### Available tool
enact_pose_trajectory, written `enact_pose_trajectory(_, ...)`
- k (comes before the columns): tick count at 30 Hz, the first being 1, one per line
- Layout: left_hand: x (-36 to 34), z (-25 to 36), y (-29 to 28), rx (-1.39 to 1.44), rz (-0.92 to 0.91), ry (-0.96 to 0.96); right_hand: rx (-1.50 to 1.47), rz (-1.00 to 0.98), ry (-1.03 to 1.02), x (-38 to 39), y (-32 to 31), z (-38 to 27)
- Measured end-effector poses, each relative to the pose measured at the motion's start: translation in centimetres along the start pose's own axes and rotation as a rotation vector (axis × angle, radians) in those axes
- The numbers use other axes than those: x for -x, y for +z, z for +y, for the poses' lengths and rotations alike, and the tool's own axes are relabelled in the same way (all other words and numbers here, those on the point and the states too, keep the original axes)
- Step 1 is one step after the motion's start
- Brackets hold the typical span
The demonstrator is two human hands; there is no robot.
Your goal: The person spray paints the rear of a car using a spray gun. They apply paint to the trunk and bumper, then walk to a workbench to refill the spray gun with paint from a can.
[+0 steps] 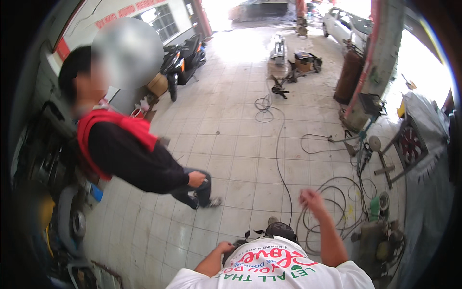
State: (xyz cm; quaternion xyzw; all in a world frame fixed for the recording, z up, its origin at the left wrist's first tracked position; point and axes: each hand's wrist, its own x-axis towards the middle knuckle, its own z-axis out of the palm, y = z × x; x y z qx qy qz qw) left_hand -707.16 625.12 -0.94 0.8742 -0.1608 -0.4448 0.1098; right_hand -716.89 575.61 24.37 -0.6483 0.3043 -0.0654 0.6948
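Note:
My right hand [312,200] is out in front of my body, above the tiled floor and beside a looped black hose [332,190]. It is smeared by motion, so its fingers do not show clearly, and I see nothing in it. Down at my left hip, my left hand [225,247] is next to a dark thing at my waist [237,245]. Its fingertips are hidden there, and I cannot make out a grip. My white printed shirt [274,265] fills the lower middle of the view.
A person in a red vest [147,132] stands to my left. Cables and hose cross the tiled floor [231,168]. To the right are a rusty gas cylinder [347,77], a pillar and a covered machine. Ahead are a motorcycle [180,65], loose parts and a white car [344,24].

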Motion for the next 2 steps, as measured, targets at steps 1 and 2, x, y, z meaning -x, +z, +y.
enact_pose_trajectory(1, -0.8, -0.5, -2.2, 0.118, -0.078, -0.104, -0.117, -0.069, -0.223, -0.6, 0.7, -9.6)
enact_pose_trajectory(2, -1.7, -1.0, -4.4, 0.240, -0.148, -0.209, -0.140, -0.117, -0.505, -0.3, 1.2, -18.1)
